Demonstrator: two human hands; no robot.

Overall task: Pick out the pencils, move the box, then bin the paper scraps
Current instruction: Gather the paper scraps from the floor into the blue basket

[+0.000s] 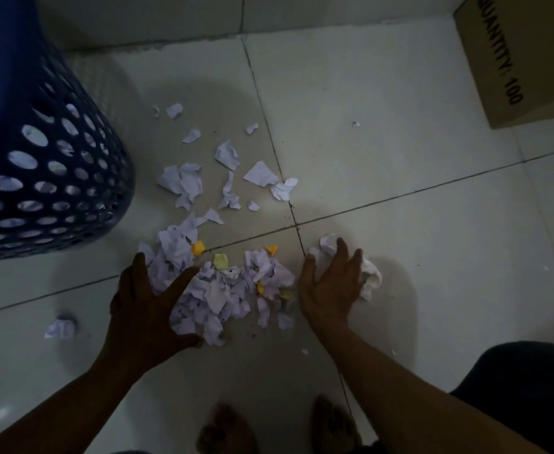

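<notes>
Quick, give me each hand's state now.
Left hand: open, fingers spread against the paper scrap pile.
Right hand: open, fingers spread over a crumpled white paper.

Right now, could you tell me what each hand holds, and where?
Nothing is gripped: left hand and right hand lie open against the paper scraps.

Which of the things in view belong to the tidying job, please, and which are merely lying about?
Belong to the job: paper scraps heaped between the left hand and right hand; scattered scraps; blue perforated bin; cardboard box. No pencils show.

Just there: tiled floor; bare feet; dark garment.
</notes>
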